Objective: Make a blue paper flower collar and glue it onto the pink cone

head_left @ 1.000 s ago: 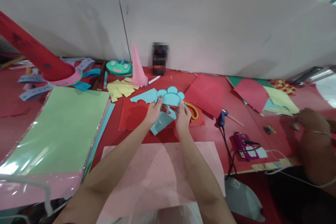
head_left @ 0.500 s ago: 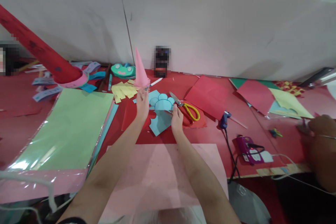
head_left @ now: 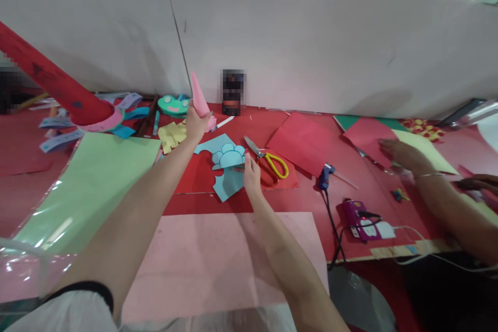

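Observation:
My left hand [head_left: 197,122] is closed round the lower part of a pink paper cone [head_left: 198,96], which points up and leans left. My right hand [head_left: 252,171] pinches the right edge of a blue cloud-shaped cutout [head_left: 229,156] with dark outlines. Beneath and behind the cutout lie blue paper scraps [head_left: 227,184] on a red sheet [head_left: 190,176]. Just right of my right hand rest scissors with yellow handles [head_left: 277,165], their blades partly apart.
Green sheets in plastic [head_left: 101,181] lie left, under a long red tube [head_left: 54,75]. A blue glue gun [head_left: 324,177] and purple power box [head_left: 360,220] sit right. Another person's hand [head_left: 402,154] touches red paper [head_left: 369,140]. A large pink sheet [head_left: 218,264] lies in front.
My left hand has moved up and left, away from the cutout, and has taken hold of the cone. Another person's hands and arm have come in over the papers at the right.

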`<state>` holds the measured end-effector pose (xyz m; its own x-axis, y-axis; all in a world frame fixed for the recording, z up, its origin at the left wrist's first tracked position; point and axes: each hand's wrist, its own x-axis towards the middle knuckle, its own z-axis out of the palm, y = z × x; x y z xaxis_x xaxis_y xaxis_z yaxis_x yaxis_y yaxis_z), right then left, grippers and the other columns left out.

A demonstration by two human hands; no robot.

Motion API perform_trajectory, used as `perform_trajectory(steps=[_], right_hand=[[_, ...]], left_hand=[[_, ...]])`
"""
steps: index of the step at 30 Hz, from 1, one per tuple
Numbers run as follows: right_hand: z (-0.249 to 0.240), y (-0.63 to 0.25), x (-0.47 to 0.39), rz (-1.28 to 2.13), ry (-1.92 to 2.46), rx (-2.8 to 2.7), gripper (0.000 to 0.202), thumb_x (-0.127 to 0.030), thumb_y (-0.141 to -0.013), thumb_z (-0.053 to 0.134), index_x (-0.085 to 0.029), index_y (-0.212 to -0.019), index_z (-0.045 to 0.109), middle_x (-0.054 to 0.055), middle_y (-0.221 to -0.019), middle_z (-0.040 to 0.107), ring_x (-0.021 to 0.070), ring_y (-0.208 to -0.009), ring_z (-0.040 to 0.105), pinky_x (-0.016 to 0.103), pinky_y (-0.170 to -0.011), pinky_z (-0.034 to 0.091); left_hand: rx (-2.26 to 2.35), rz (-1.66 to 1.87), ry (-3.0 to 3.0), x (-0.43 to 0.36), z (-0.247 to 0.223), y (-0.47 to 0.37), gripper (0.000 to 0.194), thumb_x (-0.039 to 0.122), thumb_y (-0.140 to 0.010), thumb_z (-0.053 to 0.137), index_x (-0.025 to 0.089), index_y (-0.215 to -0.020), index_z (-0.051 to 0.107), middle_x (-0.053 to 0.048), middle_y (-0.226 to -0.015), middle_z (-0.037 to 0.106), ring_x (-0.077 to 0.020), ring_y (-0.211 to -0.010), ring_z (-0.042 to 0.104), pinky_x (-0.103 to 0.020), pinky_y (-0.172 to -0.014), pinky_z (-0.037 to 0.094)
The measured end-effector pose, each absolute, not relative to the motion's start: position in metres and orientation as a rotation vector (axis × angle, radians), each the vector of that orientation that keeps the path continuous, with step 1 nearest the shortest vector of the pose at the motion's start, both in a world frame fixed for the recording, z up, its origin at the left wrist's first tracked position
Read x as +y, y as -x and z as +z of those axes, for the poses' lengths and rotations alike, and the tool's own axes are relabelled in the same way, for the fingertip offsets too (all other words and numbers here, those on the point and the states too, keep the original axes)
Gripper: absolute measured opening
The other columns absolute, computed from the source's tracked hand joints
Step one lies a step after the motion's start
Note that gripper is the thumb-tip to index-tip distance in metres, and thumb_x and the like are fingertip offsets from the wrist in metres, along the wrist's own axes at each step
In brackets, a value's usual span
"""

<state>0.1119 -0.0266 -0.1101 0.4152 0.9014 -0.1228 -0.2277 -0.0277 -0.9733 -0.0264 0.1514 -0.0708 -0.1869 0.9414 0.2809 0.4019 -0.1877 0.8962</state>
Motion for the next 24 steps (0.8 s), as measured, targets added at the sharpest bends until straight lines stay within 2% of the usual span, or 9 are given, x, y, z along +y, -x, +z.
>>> perform_trajectory(steps=[3, 6, 9, 11, 13, 15, 17, 22, 24], right_hand=[[-0.110, -0.110, -0.025, 1.043, 1.291, -0.690, 0.050, -0.060, -0.079, 0.048, -0.015, -0.093, 0.065, 0.005, -0.084, 0.064, 0.0162, -0.071, 0.061, 0.029, -0.060, 0.057], [-0.109, -0.111, -0.026, 1.010, 1.312, -0.712, 0.046, -0.059, -0.080, 0.046, -0.016, -0.086, 0.064, 0.003, -0.080, 0.061, 0.0151, -0.067, 0.059, 0.028, -0.058, 0.055], [-0.109, -0.115, -0.027, 0.920, 1.370, -0.784, 0.042, -0.057, -0.083, 0.043, -0.018, -0.074, 0.059, 0.000, -0.066, 0.055, 0.0126, -0.057, 0.054, 0.025, -0.052, 0.050], [-0.108, -0.117, -0.028, 0.879, 1.417, -0.847, 0.039, -0.053, -0.085, 0.042, -0.019, -0.075, 0.058, -0.003, -0.057, 0.049, 0.0113, -0.048, 0.049, 0.024, -0.048, 0.045], [-0.108, -0.118, -0.029, 0.891, 1.459, -0.888, 0.035, -0.049, -0.084, 0.044, -0.018, -0.086, 0.061, -0.005, -0.052, 0.048, 0.0110, -0.042, 0.046, 0.024, -0.045, 0.042], [-0.107, -0.117, -0.028, 0.918, 1.499, -0.886, 0.034, -0.044, -0.081, 0.049, -0.017, -0.098, 0.062, -0.004, -0.055, 0.052, 0.0109, -0.040, 0.047, 0.024, -0.043, 0.040], [-0.108, -0.115, -0.028, 0.920, 1.517, -0.879, 0.033, -0.039, -0.077, 0.052, -0.017, -0.101, 0.061, -0.003, -0.062, 0.057, 0.0105, -0.042, 0.049, 0.023, -0.041, 0.040], [-0.113, -0.114, -0.027, 0.904, 1.568, -0.947, 0.035, -0.022, -0.072, 0.050, -0.018, -0.105, 0.060, -0.002, -0.073, 0.063, 0.0083, -0.042, 0.049, 0.021, -0.040, 0.041], [-0.115, -0.119, -0.028, 0.825, 1.587, -1.023, 0.041, -0.012, -0.067, 0.047, -0.018, -0.104, 0.062, 0.002, -0.088, 0.068, 0.0097, -0.050, 0.055, 0.023, -0.049, 0.047]], left_hand=[[1.663, 1.325, -1.570, 0.154, -0.067, 0.032, 0.026, 0.022, -0.078, 0.068, 0.014, -0.096, 0.052, -0.004, -0.118, 0.059, -0.0222, -0.120, 0.048, -0.033, -0.104, 0.033], [1.677, 1.344, -1.561, 0.155, -0.056, 0.042, 0.032, 0.025, -0.078, 0.069, 0.013, -0.101, 0.051, -0.003, -0.116, 0.059, -0.0203, -0.117, 0.049, -0.032, -0.102, 0.034], [1.658, 1.392, -1.544, 0.150, -0.037, 0.053, 0.037, 0.032, -0.080, 0.066, 0.011, -0.107, 0.051, -0.004, -0.118, 0.059, -0.0194, -0.115, 0.051, -0.030, -0.097, 0.036], [1.526, 1.495, -1.558, 0.139, -0.023, 0.058, 0.035, 0.034, -0.079, 0.067, 0.015, -0.105, 0.055, -0.005, -0.118, 0.061, -0.0189, -0.116, 0.053, -0.030, -0.094, 0.037], [1.355, 1.562, -1.618, 0.119, -0.010, 0.059, 0.033, 0.038, -0.075, 0.071, 0.022, -0.101, 0.059, -0.004, -0.118, 0.062, -0.0209, -0.115, 0.054, -0.031, -0.094, 0.041], [1.245, 1.503, -1.659, 0.092, -0.003, 0.057, 0.045, 0.044, -0.071, 0.073, 0.021, -0.107, 0.057, -0.007, -0.114, 0.064, -0.0232, -0.109, 0.058, -0.036, -0.094, 0.044], [1.201, 1.430, -1.684, 0.064, -0.005, 0.053, 0.059, 0.050, -0.066, 0.075, 0.016, -0.111, 0.055, -0.009, -0.107, 0.066, -0.0249, -0.101, 0.061, -0.039, -0.091, 0.047], [1.137, 1.051, -1.789, 0.015, -0.036, 0.046, 0.067, 0.050, -0.065, 0.073, 0.019, -0.121, 0.051, -0.010, -0.121, 0.062, -0.0265, -0.109, 0.059, -0.038, -0.092, 0.049], [1.125, 0.944, -1.797, 0.007, -0.049, 0.045, 0.067, 0.050, -0.064, 0.072, 0.019, -0.120, 0.052, -0.011, -0.121, 0.062, -0.0271, -0.109, 0.059, -0.039, -0.093, 0.049]])
